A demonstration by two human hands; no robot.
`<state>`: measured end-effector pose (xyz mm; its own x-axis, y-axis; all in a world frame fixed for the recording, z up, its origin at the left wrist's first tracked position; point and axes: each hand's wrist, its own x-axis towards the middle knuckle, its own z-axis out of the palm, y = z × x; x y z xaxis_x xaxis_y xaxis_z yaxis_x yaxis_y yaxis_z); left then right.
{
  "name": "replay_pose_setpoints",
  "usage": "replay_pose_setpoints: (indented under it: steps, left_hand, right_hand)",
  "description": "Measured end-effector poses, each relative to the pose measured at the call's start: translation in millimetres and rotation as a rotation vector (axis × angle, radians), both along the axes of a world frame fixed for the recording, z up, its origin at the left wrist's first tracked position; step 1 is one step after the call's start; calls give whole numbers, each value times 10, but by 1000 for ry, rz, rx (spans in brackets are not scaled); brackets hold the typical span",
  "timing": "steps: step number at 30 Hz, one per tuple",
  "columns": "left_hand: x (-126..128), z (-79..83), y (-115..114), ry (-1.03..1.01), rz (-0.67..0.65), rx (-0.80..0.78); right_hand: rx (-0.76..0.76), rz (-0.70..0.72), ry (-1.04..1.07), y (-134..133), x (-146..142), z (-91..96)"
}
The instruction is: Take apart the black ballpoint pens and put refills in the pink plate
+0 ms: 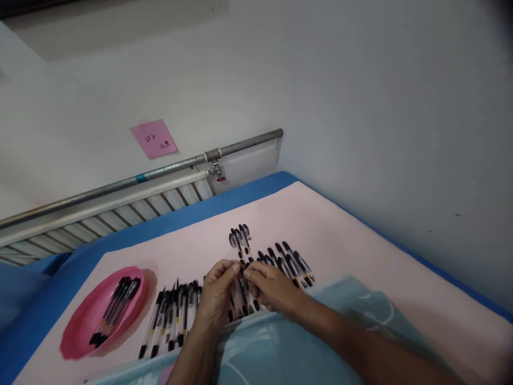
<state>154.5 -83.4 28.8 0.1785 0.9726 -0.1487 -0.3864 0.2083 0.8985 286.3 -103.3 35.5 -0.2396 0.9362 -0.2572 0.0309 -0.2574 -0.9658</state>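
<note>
My left hand [218, 289] and my right hand [270, 284] meet over the pink sheet, fingertips pinched together. Between them is a black-ended pen [242, 267], mostly hidden by the fingers. Under and between the hands lie several clear-barrelled gel pens [245, 305] with black tips. To the left of my left hand is a row of capped black pens [172, 315]. A second group of pens [288, 262] lies beyond my right hand. Just past the fingertips is a small cluster of black pen caps with clips [239, 235].
A pink scalloped bowl [76, 331] at the left holds several black pens [116, 313]. The pale pink sheet [340, 235] covers a blue table surface [256, 188]. A light blue patterned cloth [280, 347] lies at the near edge. Behind are a radiator [160, 203] and a pipe [172, 167].
</note>
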Motion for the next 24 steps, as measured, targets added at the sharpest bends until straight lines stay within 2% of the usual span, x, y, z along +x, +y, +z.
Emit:
replay_pose_setpoints:
  steps: [2, 7, 13, 20, 24]
  left_hand:
    - [-2, 14, -1, -24, -23, 7]
    - [23, 0, -6, -45, 8, -33]
    - [8, 23, -7, -30, -27, 3]
    - [30, -17, -17, 54, 17, -18]
    - [-18, -7, -18, 171, 20, 87]
  right_hand:
    - [-28, 5, 31, 0, 1, 8]
    - [138, -15, -104, -7, 5, 9]
    - [-43, 15, 37, -26, -20, 28]
    - [39, -32, -54, -13, -8, 28]
    - [-115, 18, 110, -33, -4, 43]
